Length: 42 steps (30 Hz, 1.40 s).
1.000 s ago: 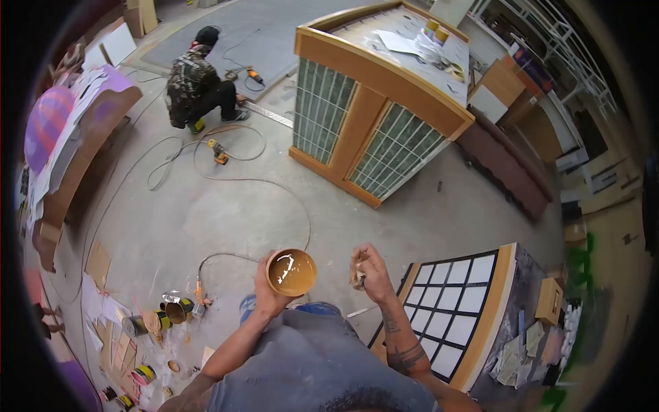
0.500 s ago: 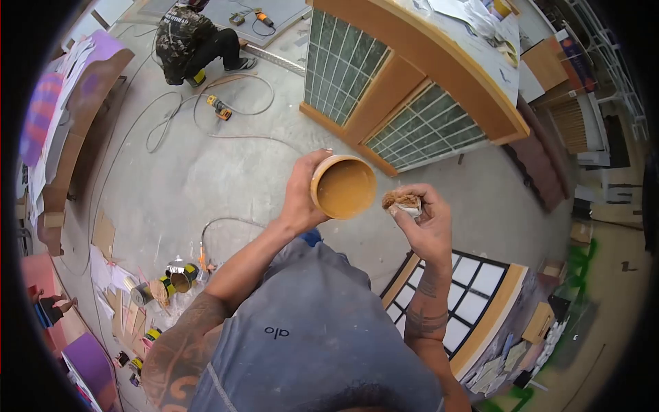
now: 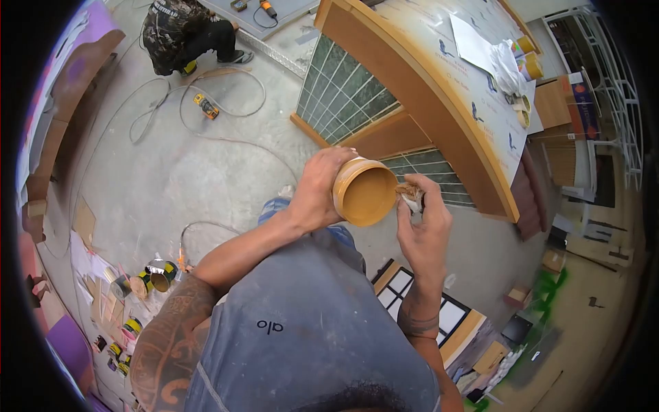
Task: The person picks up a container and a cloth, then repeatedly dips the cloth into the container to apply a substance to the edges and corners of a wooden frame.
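Observation:
Tilted so that its opening faces the camera, a round container (image 3: 364,193) with tan-brown liquid inside is in my left hand (image 3: 317,189), whose fingers wrap its left side. My right hand (image 3: 425,223) pinches a crumpled cloth (image 3: 410,196), white with brown stains, right beside the container's rim. Beyond both hands stands a curved wooden counter (image 3: 412,103) with green tiled panels (image 3: 349,86) on its front.
Another person (image 3: 182,34) crouches at the upper left, near a yellow drill (image 3: 206,106) and looped hoses on the floor. Open cans (image 3: 162,275) stand lower left. Papers and cups (image 3: 528,65) lie on the counter top. A white-paned panel (image 3: 395,288) is lower right.
Both hands and the view have shifted, and the counter looks nearer. The container has moved right in the view, and the cloth is now closer to its rim.

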{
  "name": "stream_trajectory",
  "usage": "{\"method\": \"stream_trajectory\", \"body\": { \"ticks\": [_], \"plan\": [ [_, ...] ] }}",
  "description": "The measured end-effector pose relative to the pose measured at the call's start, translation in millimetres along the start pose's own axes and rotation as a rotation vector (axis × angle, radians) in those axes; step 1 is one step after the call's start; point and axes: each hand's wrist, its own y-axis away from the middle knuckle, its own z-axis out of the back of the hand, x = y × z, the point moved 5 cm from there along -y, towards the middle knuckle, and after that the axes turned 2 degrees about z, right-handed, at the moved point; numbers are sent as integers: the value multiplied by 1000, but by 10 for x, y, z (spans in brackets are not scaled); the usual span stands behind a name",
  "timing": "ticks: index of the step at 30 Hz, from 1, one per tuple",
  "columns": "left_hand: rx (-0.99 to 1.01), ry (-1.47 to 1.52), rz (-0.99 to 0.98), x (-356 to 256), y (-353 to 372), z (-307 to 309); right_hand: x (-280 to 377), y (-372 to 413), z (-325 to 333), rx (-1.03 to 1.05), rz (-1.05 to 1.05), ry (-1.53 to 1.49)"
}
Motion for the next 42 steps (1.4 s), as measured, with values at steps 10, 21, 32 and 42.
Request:
{"method": "stream_trajectory", "body": {
  "ticks": [10, 21, 32, 42],
  "plan": [
    [-30, -113, 6, 72, -314, -98, -206, -421, -143, 224, 31, 163],
    [-75, -171, 83, 45, -393, -318, -409, -642, -113, 405, 168, 196],
    [-126, -164, 121, 16, -467, -557, -624, -773, 114, 395, 247, 21],
    [-183, -69, 217, -206, -683, -640, -1013, -871, 524, 398, -341, -712]
  ]
}}
